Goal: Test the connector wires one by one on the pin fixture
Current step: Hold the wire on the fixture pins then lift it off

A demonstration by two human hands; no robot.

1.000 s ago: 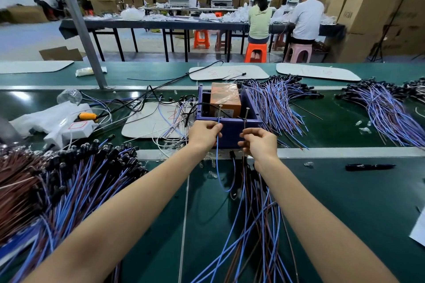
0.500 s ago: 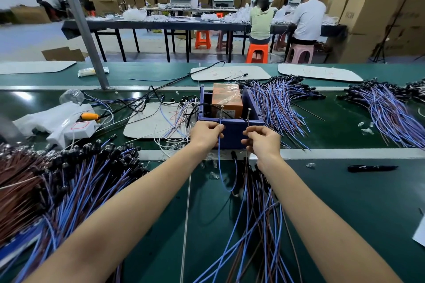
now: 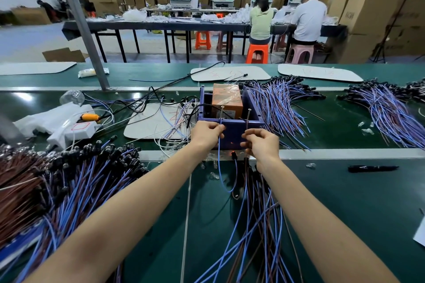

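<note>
Thin blue connector wire (image 3: 219, 158) hangs in a limp loop before the purple plastic pin fixture box (image 3: 232, 130). My left hand (image 3: 205, 132) pinches its end at a pin; my right hand (image 3: 261, 142) pinches a brown lead (image 3: 245, 165). Light, floppy: I judge gripping near the tip best.

Both forearms stretched forward, converging; left hand (image 3: 206, 133), right hand (image 3: 262, 142) close together, fingers (image 3: 249, 132) curled in pinch.

Head-worn view, forward and down

New red glow on connector wire (image 3: 233, 153)
</note>
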